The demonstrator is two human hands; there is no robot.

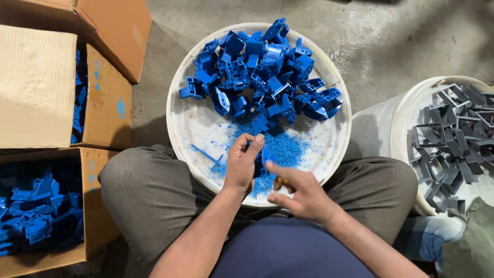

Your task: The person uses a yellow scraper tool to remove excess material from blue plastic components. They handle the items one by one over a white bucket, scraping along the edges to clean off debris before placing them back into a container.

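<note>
small blue plastic part [264, 154], pinched in left hand [242, 163]

A small blue plastic part [264, 154] stands upright, pinched in the left hand [242, 164]; the right hand [303, 195], just beside it, grips a small yellowish tool [279, 183].

A rough grey concrete floor [411, 36] is stretching across the top, showing scuffs and pale streaks under soft, even light. Brown corrugated cardboard boxes [36, 87] are standing along the floor's left edge. A white plastic bucket [383, 128] is sitting at the floor's right edge, casting a faint shadow.
</note>
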